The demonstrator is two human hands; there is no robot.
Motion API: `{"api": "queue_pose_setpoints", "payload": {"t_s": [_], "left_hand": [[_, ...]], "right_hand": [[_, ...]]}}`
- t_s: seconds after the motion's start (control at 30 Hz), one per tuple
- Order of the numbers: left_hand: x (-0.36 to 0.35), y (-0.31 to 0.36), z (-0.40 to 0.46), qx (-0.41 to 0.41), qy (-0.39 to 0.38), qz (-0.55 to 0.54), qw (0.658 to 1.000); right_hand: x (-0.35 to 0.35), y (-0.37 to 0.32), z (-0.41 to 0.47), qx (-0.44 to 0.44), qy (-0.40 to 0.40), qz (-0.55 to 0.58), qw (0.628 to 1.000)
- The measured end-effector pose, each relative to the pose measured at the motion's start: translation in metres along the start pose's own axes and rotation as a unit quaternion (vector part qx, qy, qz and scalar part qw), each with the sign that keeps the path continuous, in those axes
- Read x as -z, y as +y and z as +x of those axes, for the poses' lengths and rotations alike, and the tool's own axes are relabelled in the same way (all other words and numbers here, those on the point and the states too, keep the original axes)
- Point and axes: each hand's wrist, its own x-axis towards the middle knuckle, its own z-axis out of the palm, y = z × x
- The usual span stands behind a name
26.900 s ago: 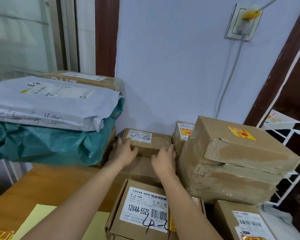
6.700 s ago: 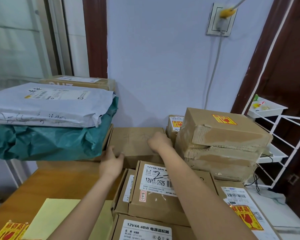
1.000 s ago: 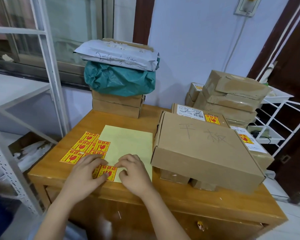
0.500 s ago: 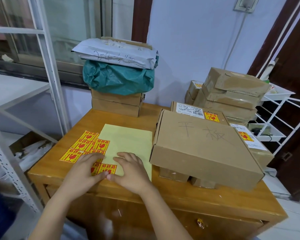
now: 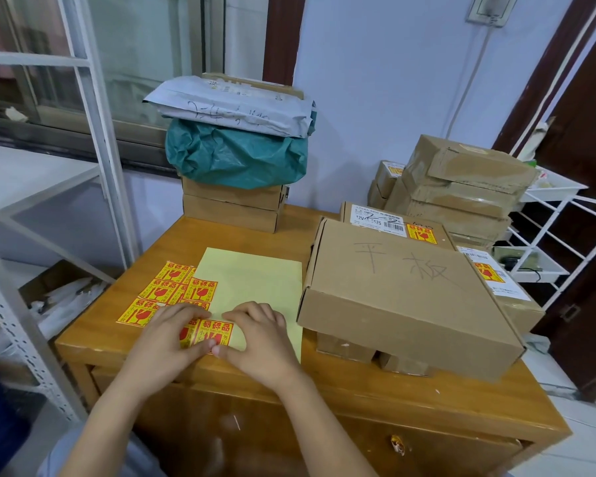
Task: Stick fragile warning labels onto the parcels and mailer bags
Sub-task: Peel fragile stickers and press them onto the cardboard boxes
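Working at the near edge of the wooden desk, both hands met over one yellow-and-red fragile warning sticker lying on the pale yellow backing sheet. The left hand and the right hand had fingers curled and thumb tips touching at the sticker's lower edge, apparently pinching it to peel it; whether it had lifted could not be told.

Progress, as judged: partly done. Stickers showed on three parcels: the labelled carton behind the big box, the carton at far right, and a small carton by the wall. The large flat brown cardboard box with handwritten characters showed no sticker and was probably next. None was visible on the grey plastic mailer bag, the crumpled green mailer bag, or the two stacked cartons beneath them.

Counts: two hands; two mailer bags; one backing sheet; about six loose stickers in a cluster to its left, overlap making this uncertain. Smaller boxes propped up the large one; their number was hidden. The taped brown parcels at rear right were too merged to count.
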Motion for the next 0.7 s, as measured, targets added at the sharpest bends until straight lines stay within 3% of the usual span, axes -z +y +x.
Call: {"api": "queue_pose_setpoints", "payload": {"t_s": [0.7], "left_hand": [[0.0001, 0.0034, -0.0008, 0.021, 0.009, -0.015, 1.000]], "right_hand": [[0.0011, -0.0013, -0.0009, -0.012, -0.008, 0.006, 1.000]]}}
